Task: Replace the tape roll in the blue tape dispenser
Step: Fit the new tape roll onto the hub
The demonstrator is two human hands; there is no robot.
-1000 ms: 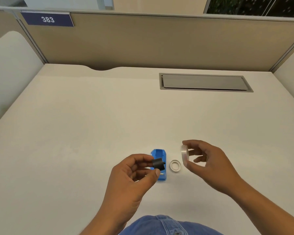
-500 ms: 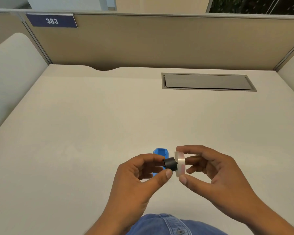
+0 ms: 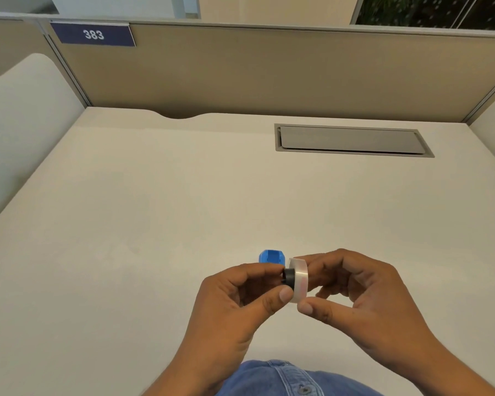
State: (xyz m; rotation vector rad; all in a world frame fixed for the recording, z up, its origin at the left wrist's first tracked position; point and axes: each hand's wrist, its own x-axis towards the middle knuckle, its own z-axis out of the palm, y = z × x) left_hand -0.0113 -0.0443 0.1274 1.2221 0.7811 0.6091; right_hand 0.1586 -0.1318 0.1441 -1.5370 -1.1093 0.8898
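— Where was the clear, translucent tape roll [image 3: 300,281]?

— Your right hand [image 3: 363,298] pinched it on edge, thumb under, fingers over; your left hand [image 3: 235,304] pinched the short black plastic core [image 3: 288,276].

— How did they line up?

— The core lay at nine o'clock of the roll, its axis aimed at the hole, palms facing. The small blue plastic tape dispenser [image 3: 272,256] sat on the pale desk [image 3: 183,210] at twelve o'clock

Black spindle [image 3: 288,277] in left hand [image 3: 235,304], tape roll [image 3: 300,281] in right hand [image 3: 363,304].
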